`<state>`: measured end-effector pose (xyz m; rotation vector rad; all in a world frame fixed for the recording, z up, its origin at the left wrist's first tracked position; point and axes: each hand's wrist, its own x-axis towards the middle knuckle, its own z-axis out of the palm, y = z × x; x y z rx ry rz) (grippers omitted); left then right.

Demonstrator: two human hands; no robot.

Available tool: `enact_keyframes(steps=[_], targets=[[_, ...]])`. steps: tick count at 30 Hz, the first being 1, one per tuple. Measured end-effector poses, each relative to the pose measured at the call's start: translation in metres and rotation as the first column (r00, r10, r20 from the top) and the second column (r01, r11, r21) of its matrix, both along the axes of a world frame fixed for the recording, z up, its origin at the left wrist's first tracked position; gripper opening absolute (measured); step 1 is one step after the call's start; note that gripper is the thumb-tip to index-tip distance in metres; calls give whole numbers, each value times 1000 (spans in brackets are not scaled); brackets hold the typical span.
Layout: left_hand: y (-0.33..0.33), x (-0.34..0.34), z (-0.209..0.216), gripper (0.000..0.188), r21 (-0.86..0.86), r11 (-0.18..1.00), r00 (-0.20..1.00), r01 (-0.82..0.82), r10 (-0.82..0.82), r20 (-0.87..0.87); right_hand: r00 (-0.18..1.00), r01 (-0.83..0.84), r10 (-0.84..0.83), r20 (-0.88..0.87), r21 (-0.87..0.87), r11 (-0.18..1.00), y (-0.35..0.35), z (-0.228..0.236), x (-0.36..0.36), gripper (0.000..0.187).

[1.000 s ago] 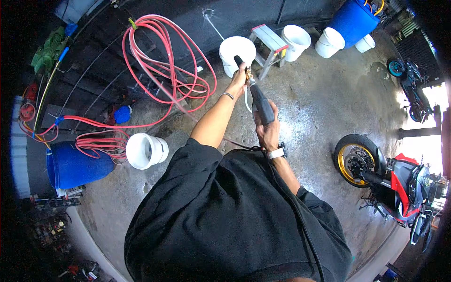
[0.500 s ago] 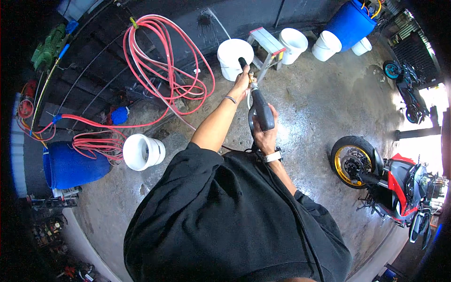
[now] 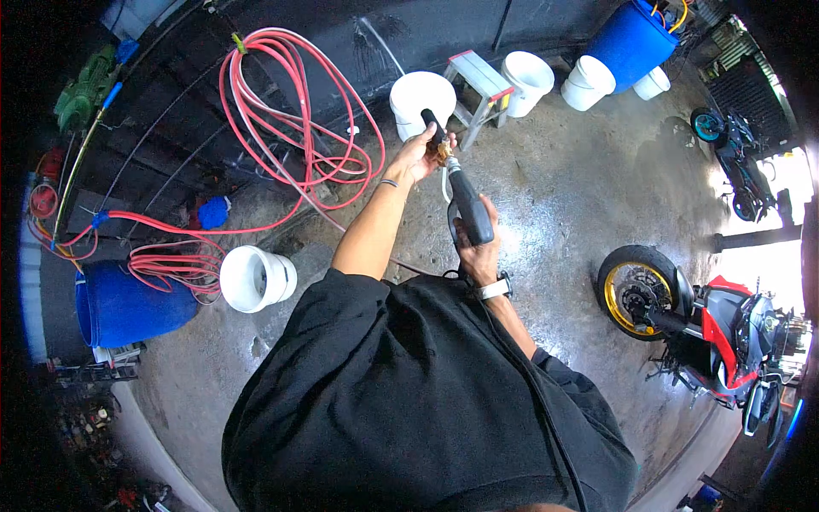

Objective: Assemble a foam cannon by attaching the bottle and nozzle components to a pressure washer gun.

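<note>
In front of my body I hold a black spray gun [image 3: 467, 205] with a black nozzle and a brass fitting near its front end. The fingers of my right hand [image 3: 480, 258] are wrapped round its thick rear grip. My left hand [image 3: 415, 159] supports the front, its thumb along the black nozzle and its fingers by the brass fitting. A short pale tube [image 3: 445, 184] hangs beside the gun's neck. Beyond the nozzle tip stands a white bucket [image 3: 421, 96], which the nozzle partly overlaps in the picture.
A step stool [image 3: 480, 72] stands right of that bucket, with more white buckets [image 3: 528, 81] and a blue barrel [image 3: 630, 47] further right. Red hose [image 3: 294, 94] hangs coiled at left above another white bucket [image 3: 290, 282] and blue barrel [image 3: 136, 303]. A motorcycle [image 3: 721, 333] stands at right.
My left hand has shifted slightly left and nearer, and its fingers have opened a little around the front of the spray gun. The nozzle has swung left; my right hand keeps its grip.
</note>
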<state>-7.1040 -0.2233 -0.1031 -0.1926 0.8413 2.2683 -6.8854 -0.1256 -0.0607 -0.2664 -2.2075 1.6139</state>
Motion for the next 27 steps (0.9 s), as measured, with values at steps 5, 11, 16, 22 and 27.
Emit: enact_keyframes(steps=[5, 11, 16, 22, 27], targets=[[0, -8, -7, 20, -261, 964, 998, -50, 38, -49, 999, -3, 11, -44, 182, 983, -6, -5, 2, 62], [5, -15, -11, 28, -543, 815, 978, -203, 135, -162, 998, -27, 36, -57, 153, 988, -10, -10, -1, 63], [7, -19, 4, 25, -613, 779, 990, -134, 73, -124, 997, -23, 36, -69, 187, 982, -8, -12, -1, 64], [11, -14, 28, 20, 44, 992, 988, -116, 119, -97, 994, -31, 39, -103, 77, 997, -4, -3, -5, 64], [18, -19, 24, 26, -91, 991, 995, -103, 103, -2, 998, 3, -4, -59, -13, 1000, -4, 6, -6, 60]])
